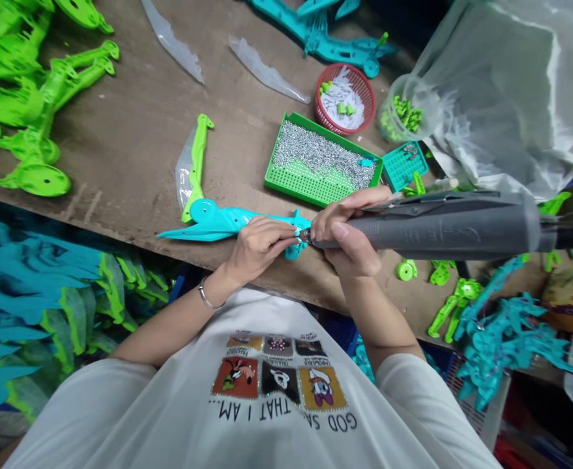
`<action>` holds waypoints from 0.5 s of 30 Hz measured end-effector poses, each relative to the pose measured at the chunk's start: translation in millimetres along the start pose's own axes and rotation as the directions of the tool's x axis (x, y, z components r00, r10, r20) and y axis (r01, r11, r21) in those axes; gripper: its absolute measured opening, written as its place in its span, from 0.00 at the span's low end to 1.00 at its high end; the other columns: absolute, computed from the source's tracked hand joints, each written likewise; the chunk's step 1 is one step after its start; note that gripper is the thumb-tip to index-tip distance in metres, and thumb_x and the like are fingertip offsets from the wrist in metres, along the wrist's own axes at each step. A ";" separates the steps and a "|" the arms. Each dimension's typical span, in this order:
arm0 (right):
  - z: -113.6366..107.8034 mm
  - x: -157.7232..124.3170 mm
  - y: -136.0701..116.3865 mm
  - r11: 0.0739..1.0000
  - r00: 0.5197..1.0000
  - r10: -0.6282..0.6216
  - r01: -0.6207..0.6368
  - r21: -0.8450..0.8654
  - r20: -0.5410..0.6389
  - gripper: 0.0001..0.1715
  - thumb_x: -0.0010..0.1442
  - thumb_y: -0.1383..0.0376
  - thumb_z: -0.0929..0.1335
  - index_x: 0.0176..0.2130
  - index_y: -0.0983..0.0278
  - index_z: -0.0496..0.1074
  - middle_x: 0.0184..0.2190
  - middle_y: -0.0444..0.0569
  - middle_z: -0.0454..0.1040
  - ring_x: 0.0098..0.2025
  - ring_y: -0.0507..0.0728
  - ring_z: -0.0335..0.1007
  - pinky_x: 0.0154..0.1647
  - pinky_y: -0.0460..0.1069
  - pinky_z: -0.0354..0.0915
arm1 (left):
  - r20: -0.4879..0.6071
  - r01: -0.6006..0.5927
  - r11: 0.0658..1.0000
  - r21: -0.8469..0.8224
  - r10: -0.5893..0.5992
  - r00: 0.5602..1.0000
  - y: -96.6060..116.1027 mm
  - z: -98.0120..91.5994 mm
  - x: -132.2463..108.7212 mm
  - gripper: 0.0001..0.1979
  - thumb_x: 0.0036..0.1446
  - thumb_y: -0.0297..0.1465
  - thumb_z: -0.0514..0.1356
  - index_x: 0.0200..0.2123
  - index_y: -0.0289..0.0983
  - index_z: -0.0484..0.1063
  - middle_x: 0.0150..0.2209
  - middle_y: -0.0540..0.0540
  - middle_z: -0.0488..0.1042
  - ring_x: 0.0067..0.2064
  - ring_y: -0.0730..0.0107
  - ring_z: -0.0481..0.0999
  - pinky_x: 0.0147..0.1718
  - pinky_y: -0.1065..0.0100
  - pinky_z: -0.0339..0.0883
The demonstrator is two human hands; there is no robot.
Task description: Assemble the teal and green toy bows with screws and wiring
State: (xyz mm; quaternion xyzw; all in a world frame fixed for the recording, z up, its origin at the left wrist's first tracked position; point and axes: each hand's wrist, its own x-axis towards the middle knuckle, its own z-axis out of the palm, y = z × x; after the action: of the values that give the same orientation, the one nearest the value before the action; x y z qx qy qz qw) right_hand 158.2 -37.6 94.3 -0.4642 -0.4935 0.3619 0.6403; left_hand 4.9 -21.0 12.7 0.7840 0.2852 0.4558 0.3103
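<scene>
White shirt (276, 391) with cartoon pictures is closest to us, and our two arms reach out from it to the near edge of the wooden table (134, 143). Our left hand (261, 244) pinches the end of a teal toy part (222, 221), fingers pressed together on it. The part lies flat along that near edge. Our right hand (349, 238) is wrapped tight round a grey power tool (442, 225). Its tip touches the teal part just beside our left fingertips. We think the step in hand is fastening at that spot. It calls for a steady pinch and a straight tip. A green tray (306, 185) of little silver screws sits just behind our hands, and a red basket (370, 98) sits behind that, near the far edge.
</scene>
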 end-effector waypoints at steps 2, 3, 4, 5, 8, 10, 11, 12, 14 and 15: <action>-1.1 2.6 1.5 1.000 1.000 -0.020 0.020 -0.004 -0.003 0.20 0.53 0.50 0.74 0.38 0.53 0.64 0.15 0.36 0.61 0.15 0.55 0.59 0.18 0.53 0.58 | 0.005 0.000 1.000 0.008 0.000 1.000 1.3 -2.4 0.4 0.07 0.66 0.32 0.63 0.43 0.37 0.80 0.41 0.45 0.85 0.44 0.66 0.85 0.46 0.64 0.75; -1.6 4.2 3.0 0.999 0.999 -0.038 0.038 0.005 -0.004 0.19 0.53 0.50 0.74 0.38 0.53 0.64 0.15 0.35 0.61 0.15 0.54 0.59 0.18 0.53 0.59 | -0.004 0.009 1.000 0.021 -0.009 1.000 2.0 -3.8 0.6 0.07 0.67 0.31 0.62 0.44 0.37 0.79 0.43 0.44 0.85 0.45 0.65 0.85 0.47 0.64 0.75; -2.1 5.9 4.9 0.998 0.998 -0.057 0.057 0.020 -0.002 0.18 0.54 0.52 0.75 0.38 0.53 0.65 0.16 0.35 0.62 0.15 0.54 0.60 0.18 0.52 0.60 | -0.020 0.019 0.999 0.041 -0.018 1.000 2.7 -5.0 0.6 0.07 0.67 0.31 0.61 0.44 0.36 0.79 0.45 0.43 0.84 0.46 0.65 0.85 0.47 0.64 0.75; -2.6 7.5 7.5 0.997 0.997 -0.073 0.073 0.034 0.002 0.17 0.55 0.53 0.75 0.39 0.52 0.66 0.17 0.35 0.63 0.16 0.53 0.60 0.19 0.52 0.61 | -0.039 0.029 0.997 0.069 -0.026 0.999 3.3 -5.9 0.4 0.07 0.67 0.30 0.61 0.44 0.36 0.79 0.46 0.42 0.84 0.47 0.65 0.84 0.48 0.64 0.75; -4.9 9.9 18.3 0.994 0.995 -0.095 0.094 0.050 0.034 0.14 0.58 0.57 0.74 0.41 0.52 0.68 0.19 0.35 0.67 0.19 0.53 0.64 0.21 0.51 0.65 | -0.051 0.025 0.984 0.176 -0.016 0.999 4.1 -5.1 -2.6 0.06 0.67 0.30 0.62 0.40 0.37 0.79 0.43 0.42 0.84 0.46 0.63 0.84 0.47 0.62 0.74; -6.6 9.3 27.0 0.995 0.994 -0.093 0.092 0.027 0.049 0.13 0.59 0.58 0.73 0.42 0.53 0.68 0.21 0.35 0.68 0.20 0.53 0.66 0.22 0.50 0.66 | -0.025 -0.001 0.971 0.239 0.007 1.000 3.5 -1.8 -5.9 0.06 0.67 0.31 0.62 0.37 0.38 0.79 0.40 0.44 0.85 0.44 0.62 0.85 0.47 0.60 0.73; -7.4 8.5 31.5 0.996 0.995 -0.087 0.087 0.015 0.050 0.13 0.59 0.59 0.73 0.42 0.53 0.67 0.21 0.35 0.69 0.21 0.53 0.67 0.23 0.50 0.66 | -0.021 -0.010 0.965 0.263 0.016 1.000 2.9 0.2 -7.5 0.07 0.67 0.31 0.62 0.36 0.38 0.79 0.38 0.45 0.85 0.44 0.61 0.85 0.47 0.59 0.72; -8.0 7.5 35.7 0.997 0.996 -0.081 0.081 0.007 0.048 0.14 0.59 0.59 0.73 0.42 0.53 0.67 0.21 0.35 0.68 0.21 0.53 0.67 0.23 0.50 0.67 | -0.026 -0.017 0.959 0.283 0.026 0.999 2.2 2.2 -8.9 0.07 0.67 0.31 0.62 0.35 0.38 0.78 0.38 0.45 0.85 0.44 0.61 0.85 0.46 0.58 0.72; -9.5 5.3 43.5 0.999 0.998 -0.052 0.052 -0.006 0.034 0.15 0.58 0.57 0.74 0.41 0.54 0.66 0.21 0.36 0.68 0.20 0.53 0.67 0.24 0.51 0.67 | -0.052 -0.036 0.951 0.306 0.055 0.997 0.7 5.4 -10.8 0.07 0.66 0.30 0.62 0.34 0.38 0.78 0.37 0.46 0.85 0.44 0.61 0.85 0.46 0.59 0.71; -10.4 4.4 46.9 0.999 0.999 -0.025 0.025 -0.021 0.029 0.16 0.58 0.55 0.74 0.41 0.55 0.66 0.21 0.36 0.67 0.20 0.53 0.67 0.24 0.51 0.67 | -0.066 -0.049 0.949 0.312 0.073 0.995 0.1 6.5 -11.2 0.06 0.66 0.30 0.63 0.34 0.38 0.77 0.37 0.46 0.85 0.43 0.62 0.85 0.46 0.59 0.71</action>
State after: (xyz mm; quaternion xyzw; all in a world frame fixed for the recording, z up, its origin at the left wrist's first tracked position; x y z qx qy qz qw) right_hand 169.1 -21.7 50.2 -0.4596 -0.5122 0.3552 0.6327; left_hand 6.0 -30.7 4.2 0.8133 0.3406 0.4444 0.1582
